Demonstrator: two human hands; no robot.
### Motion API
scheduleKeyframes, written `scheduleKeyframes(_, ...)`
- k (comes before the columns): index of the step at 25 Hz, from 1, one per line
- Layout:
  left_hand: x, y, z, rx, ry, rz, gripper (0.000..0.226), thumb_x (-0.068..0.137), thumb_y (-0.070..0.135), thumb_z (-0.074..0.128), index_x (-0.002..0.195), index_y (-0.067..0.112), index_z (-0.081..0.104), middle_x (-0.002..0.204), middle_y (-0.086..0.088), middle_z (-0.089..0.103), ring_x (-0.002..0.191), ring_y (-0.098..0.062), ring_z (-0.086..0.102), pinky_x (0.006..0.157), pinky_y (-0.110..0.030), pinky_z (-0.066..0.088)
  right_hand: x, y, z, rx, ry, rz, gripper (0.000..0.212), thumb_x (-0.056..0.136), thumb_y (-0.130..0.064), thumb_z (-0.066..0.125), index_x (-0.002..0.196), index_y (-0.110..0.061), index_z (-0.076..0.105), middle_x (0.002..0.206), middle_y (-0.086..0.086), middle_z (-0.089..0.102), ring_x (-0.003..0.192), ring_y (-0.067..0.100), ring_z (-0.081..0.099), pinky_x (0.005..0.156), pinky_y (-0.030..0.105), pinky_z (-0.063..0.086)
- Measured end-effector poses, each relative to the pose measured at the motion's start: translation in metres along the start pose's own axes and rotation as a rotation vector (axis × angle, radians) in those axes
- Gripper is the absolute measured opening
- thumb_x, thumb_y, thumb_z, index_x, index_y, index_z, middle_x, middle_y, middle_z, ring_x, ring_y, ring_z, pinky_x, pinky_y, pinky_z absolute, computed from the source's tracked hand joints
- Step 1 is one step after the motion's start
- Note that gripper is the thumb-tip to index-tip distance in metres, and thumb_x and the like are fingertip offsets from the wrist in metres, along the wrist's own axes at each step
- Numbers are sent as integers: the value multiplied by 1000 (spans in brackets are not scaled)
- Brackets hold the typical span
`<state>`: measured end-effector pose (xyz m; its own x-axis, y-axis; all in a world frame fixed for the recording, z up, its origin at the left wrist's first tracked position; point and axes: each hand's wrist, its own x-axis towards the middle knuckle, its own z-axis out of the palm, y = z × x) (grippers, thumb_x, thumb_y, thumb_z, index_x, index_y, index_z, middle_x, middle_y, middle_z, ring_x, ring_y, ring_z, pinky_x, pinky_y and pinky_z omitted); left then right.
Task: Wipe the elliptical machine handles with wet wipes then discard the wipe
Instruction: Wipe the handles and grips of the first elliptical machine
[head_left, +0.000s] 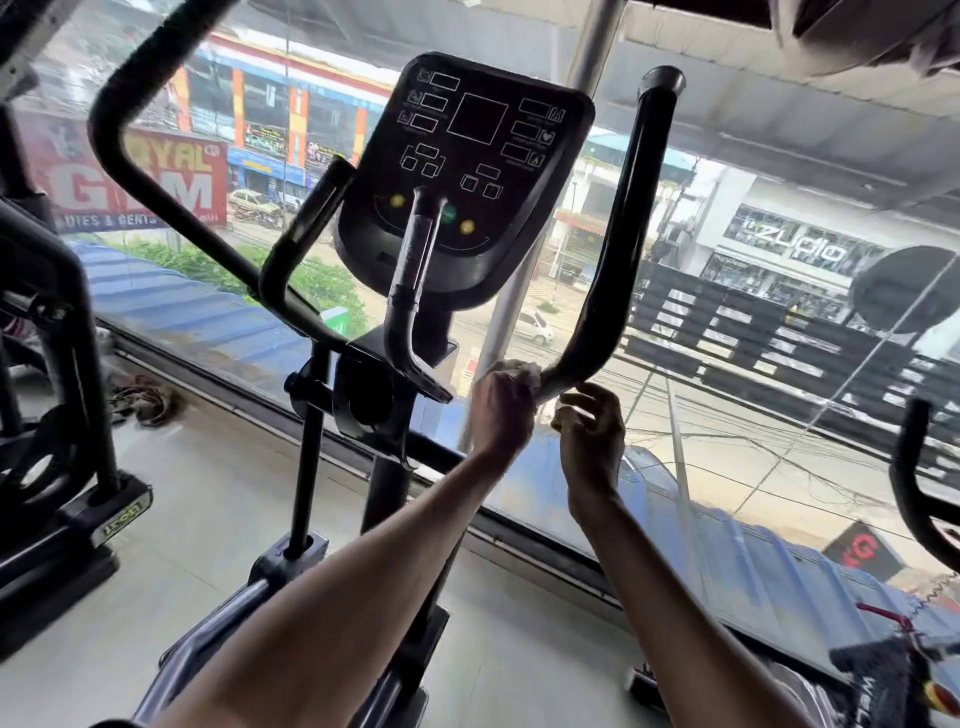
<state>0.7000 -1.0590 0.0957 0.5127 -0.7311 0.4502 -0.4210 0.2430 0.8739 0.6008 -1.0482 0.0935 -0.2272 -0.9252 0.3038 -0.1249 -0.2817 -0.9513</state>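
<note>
At the far left stands a neighbouring black exercise machine (62, 395) on the pale floor, with a red gym banner (124, 176) visible through the window behind it. Next comes the elliptical's left moving handle (130, 93), a black foam-covered bar curving up out of view, and just right of it the shorter left fixed grip (306, 228), angled upward. The black console (462, 176) sits in the middle, tilted toward the viewer, with two yellow buttons and a green one along its lower edge; the inner grip (415, 270) rises in front of it, its surface looking worn or streaked. Below the console and to its right, the left hand (501, 410) is closed around the lower bend of the right moving handle (618, 249), pressing a white wet wipe (524, 370) against the bar; only a crumpled edge shows above the knuckles. Just beside it the right hand (592, 436) is loosely curled beneath the same bend, its fingertips touching the bar, and it seems to pinch a small pale bit, perhaps part of the wipe, though the view is too blurred to be sure. The right moving handle climbs from there to its capped tip near the top. At the far right, part of another machine's black handlebar (919, 478) enters the view.
</note>
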Motion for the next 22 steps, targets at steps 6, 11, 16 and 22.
scheduleKeyframes(6, 8, -51, 21, 131, -74, 142, 24, 95, -2, 58, 105, 2, 79, 98, -15, 80, 79, -27, 74, 77, -37, 60, 16, 20, 11, -48, 34, -54, 27, 73, -18, 54, 94, -32, 63, 95, -11, 73, 91, 22, 73, 81, 41, 57)
scheduleKeyframes(11, -1, -62, 36, 143, -23, 99, 28, 93, -3, 55, 109, 3, 77, 108, -15, 78, 91, -32, 73, 82, -37, 58, 24, 37, 15, -106, 70, -52, 28, 79, -10, 58, 94, -33, 63, 94, -11, 73, 94, 18, 72, 86, 49, 58)
scheduleKeyframes(16, -3, -74, 42, 131, -39, 87, 31, 95, -1, 54, 116, 6, 76, 121, -13, 75, 106, -31, 72, 89, -33, 53, 27, 49, 19, -104, 63, -76, 27, 77, -13, 56, 92, -34, 62, 91, -17, 71, 95, 20, 72, 83, 44, 57)
scheduleKeyframes(22, 0, -75, 44, 180, -29, 93, 29, 91, -6, 58, 110, 5, 78, 111, -14, 78, 92, -32, 73, 80, -33, 53, 27, 58, 18, -111, 52, -84, 33, 84, -2, 57, 92, -33, 64, 93, -9, 73, 93, 21, 72, 70, 29, 52)
